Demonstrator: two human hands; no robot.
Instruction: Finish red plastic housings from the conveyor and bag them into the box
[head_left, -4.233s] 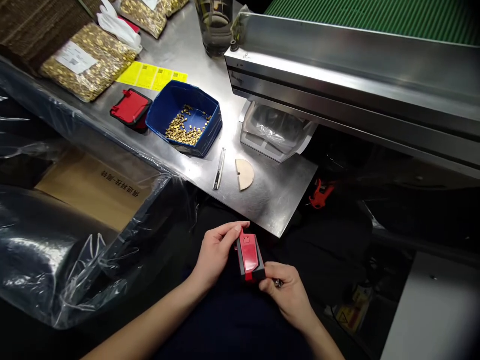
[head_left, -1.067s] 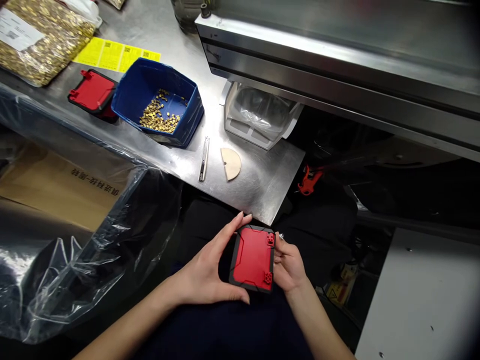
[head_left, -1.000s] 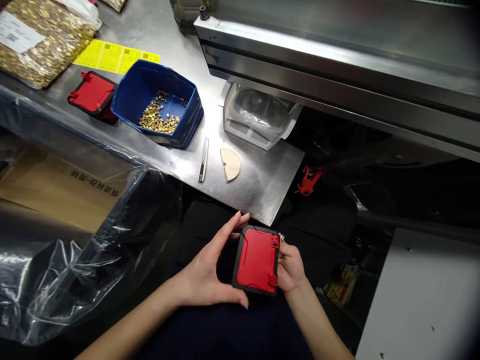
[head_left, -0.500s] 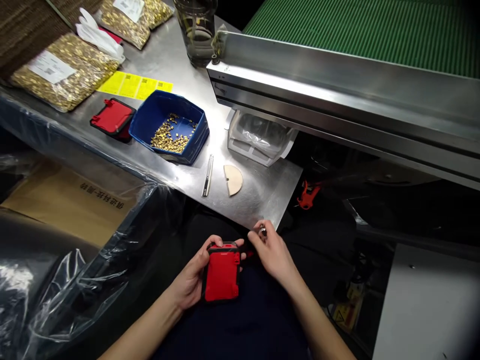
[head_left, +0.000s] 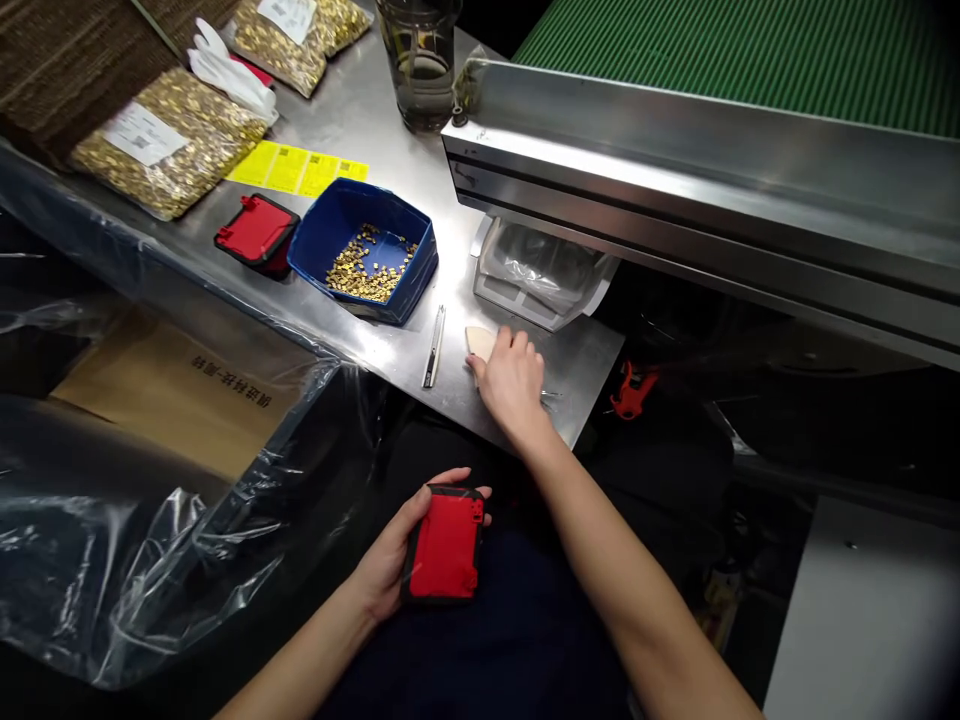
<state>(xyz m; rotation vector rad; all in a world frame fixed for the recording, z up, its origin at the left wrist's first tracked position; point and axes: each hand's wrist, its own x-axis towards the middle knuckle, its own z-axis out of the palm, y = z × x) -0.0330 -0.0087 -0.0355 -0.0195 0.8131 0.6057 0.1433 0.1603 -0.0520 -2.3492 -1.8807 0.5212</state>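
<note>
Two hands are working apart: your left hand (head_left: 390, 565) is cupping the red-and-black case (head_left: 445, 547) low over your lap, thumb along its top edge and fingers curling round the left side and underneath, so the red face is pointing up at you. Your right hand (head_left: 512, 381) is reaching onto the steel table (head_left: 375, 110), fingers bent down and resting beside the tan half-disc (head_left: 480, 342), touching or almost touching it; whether they are pinching anything, you cannot tell from here. The case is looking like rigid moulded plastic, probably light and smooth, so it should be sitting safest held by its black rim rather than the slick red panel or the small red lugs at its right corners. Just left of your right hand the slim metal tool (head_left: 434, 346) is lying, then the blue bin (head_left: 365, 250) of brass bits, then a second red case (head_left: 256, 232). Behind your knuckles a clear tray (head_left: 544, 272) is sitting under the steel conveyor frame (head_left: 697, 190).
</note>
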